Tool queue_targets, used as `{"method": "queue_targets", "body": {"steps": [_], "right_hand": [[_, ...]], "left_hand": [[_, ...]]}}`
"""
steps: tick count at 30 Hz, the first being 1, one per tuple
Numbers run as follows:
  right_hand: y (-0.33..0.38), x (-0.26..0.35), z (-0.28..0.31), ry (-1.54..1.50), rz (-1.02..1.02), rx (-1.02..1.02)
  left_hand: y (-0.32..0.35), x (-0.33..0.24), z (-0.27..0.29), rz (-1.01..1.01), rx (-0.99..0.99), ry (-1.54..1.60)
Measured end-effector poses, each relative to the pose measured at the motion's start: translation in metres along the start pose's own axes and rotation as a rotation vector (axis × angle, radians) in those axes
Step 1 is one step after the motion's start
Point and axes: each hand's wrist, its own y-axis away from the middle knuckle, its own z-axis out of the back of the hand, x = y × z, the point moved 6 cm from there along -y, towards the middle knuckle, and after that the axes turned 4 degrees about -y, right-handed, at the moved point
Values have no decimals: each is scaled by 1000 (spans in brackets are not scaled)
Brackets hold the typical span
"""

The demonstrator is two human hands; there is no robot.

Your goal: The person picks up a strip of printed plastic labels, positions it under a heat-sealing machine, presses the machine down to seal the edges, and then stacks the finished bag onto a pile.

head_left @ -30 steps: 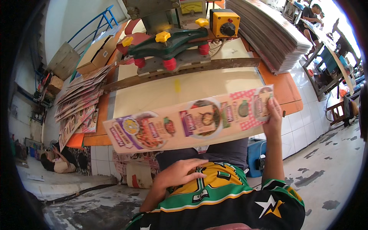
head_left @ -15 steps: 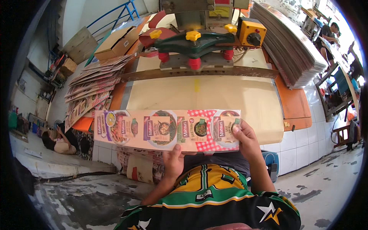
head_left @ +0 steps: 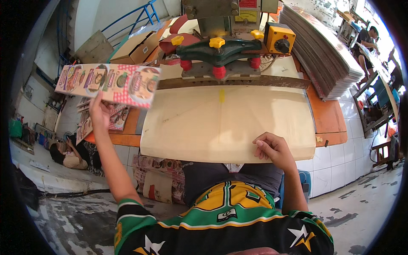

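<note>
My left hand (head_left: 100,114) is raised at the left, thumb on top, gripping the near edge of a long printed card panel (head_left: 108,85) with food pictures and red checks. The panel is over a loose stack of similar printed panels (head_left: 117,118) on the table's left side and hides most of it; whether they touch I cannot tell. My right hand (head_left: 274,148) hovers at the front of a cream work sheet (head_left: 199,123), fingers loosely curled with nothing in them. Beyond that sheet stands a machine with a dark green clamp head (head_left: 219,54) and yellow knobs.
A metal bar (head_left: 272,81) crosses the work sheet under the machine. A yellow control box (head_left: 279,38) is on its right. Tall stacked sheets (head_left: 323,51) stand far right; a cardboard box (head_left: 134,47) lies back left. People sit at far left and far right.
My left hand has carried the printed panel from in front of me to the left, over the stack. My right hand has let go of it and stays at the sheet's front.
</note>
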Motion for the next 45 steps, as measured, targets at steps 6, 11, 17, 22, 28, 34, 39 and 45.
{"method": "queue_targets", "body": {"steps": [6, 11, 17, 22, 28, 34, 39, 45], "right_hand": [[-1, 2, 1, -37, -44, 69], [2, -1, 6, -12, -62, 45], [1, -4, 9, -60, -39, 93], [2, -3, 11, -67, -6, 76], [1, -4, 7, -97, 33, 152], [18, 32, 64, 101, 142, -142], [44, 100, 201, 276, 462, -792], [60, 141, 349, 215, 549, -1152]], "left_hand": [[-145, 102, 104, 283, -79, 47], [-188, 156, 131, 373, -108, 161], [-222, 165, 154, 351, -134, 295], [-220, 164, 127, 419, -164, 364], [-179, 121, 125, 327, -170, 169], [-40, 92, 17, 115, 7, -219], [55, 69, -18, 43, 121, -459], [112, 92, -10, 10, 193, -480]]}}
